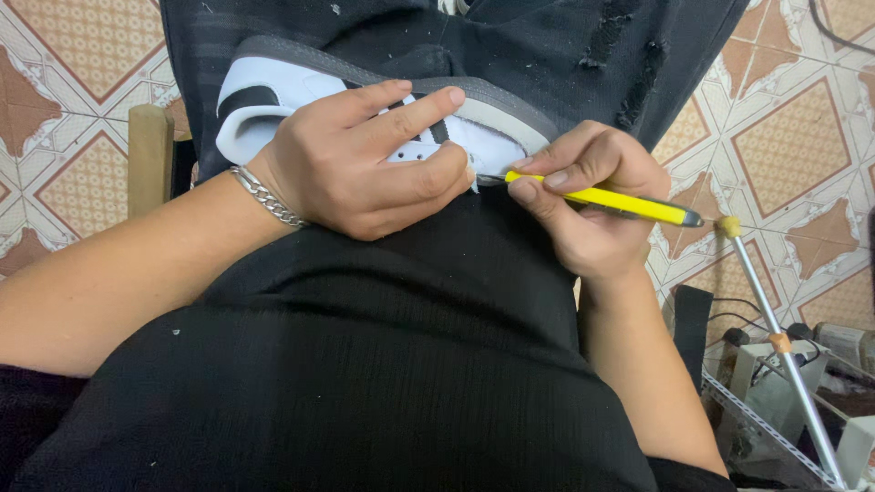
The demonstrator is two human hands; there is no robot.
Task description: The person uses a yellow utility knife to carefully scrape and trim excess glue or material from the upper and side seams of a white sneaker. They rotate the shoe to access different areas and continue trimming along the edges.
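A tiled floor [802,137] in tan and white pattern lies around the seated person, whose lap fills the view. Nearest is a black shirt [365,364] over the belly, with both forearms coming in from the sides. Past it, on dark ripped trousers [583,55], rests a white shoe [273,91] with black panels and a grey sole, lying on its side.

The left hand [365,159] is clamped over the shoe, fingers spread across the upper and thumb pressed low; a silver chain [266,196] circles the wrist. The right hand [583,196] pinches a yellow knife [602,199] like a pen, its tip set at the shoe's sole edge, right beside the left thumb.

The risk, as I judge it: the tip sits so close to the left thumb that a slip along the sole seam could nick it, or run on into the trousers beneath. The shoe lies on a soft lap, not a firm bench, so it may rock under pressure and throw the tip off line, scoring the white upper.

To the right a metal rod [775,328] leans up over a cluttered stand [775,401] with cables, close under the right elbow. At left a wooden post [149,155] stands beside the thigh.
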